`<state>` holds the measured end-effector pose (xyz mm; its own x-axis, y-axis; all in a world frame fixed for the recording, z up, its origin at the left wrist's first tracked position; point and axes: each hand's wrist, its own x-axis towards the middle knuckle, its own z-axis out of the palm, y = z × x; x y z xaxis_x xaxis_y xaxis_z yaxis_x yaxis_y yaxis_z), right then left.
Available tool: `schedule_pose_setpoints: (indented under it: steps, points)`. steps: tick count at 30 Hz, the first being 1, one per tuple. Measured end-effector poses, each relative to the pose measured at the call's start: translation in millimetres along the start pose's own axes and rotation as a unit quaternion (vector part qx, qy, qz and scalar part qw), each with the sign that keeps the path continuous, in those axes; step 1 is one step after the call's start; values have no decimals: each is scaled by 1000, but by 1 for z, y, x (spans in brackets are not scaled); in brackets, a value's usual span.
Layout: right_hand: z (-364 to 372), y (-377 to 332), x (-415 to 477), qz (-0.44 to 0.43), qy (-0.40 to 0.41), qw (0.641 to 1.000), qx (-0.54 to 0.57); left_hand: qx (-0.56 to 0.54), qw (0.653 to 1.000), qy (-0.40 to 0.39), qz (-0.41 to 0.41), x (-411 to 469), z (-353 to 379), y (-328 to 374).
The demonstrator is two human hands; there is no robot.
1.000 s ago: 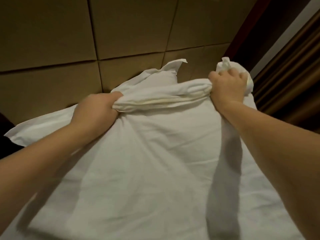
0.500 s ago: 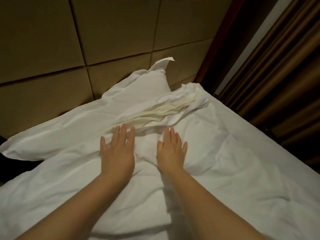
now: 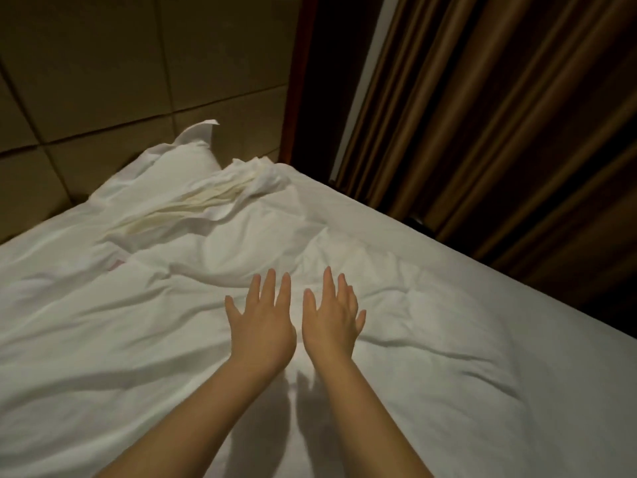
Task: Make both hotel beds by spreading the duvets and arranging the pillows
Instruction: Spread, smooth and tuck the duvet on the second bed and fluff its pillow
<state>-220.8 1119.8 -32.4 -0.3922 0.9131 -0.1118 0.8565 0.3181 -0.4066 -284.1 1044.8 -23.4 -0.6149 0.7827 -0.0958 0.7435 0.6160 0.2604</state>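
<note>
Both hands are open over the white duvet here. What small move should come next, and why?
Probably sweep the left hand and right hand apart, outward across the duvet, to flatten it. Both are open and flat, side by side, and the cloth around them lies in creases. The bunched top edge by the pillow likely needs straightening afterwards.

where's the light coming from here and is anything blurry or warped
Head view: dim, warm light; the left hand and right hand cast soft shadows toward the camera on the duvet, so the light likely sits ahead and above. Head view: the right hand's fingertips look slightly smeared, the rest fairly sharp. Head view: the wide-angle lens slants the curtain; no glare.
</note>
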Motion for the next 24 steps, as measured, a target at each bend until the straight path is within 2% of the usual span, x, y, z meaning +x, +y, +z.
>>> schedule_pose_setpoints:
  steps: [7,12,16,19,24]
  points:
    - [-64,139,-89,24,32,999,-5,48,998,-1,28,-112,15,102]
    - [-125,248,-158,13,70,997,-19,26,998,1,55,-210,42,207]
    - [-170,331,-214,13,68,996,-57,32,995,4,91,-278,64,281]
    - [-198,380,-236,-8,41,994,-97,36,992,29,114,-305,65,323]
    - [-221,436,-248,1,32,995,-96,61,988,14,140,-321,69,363]
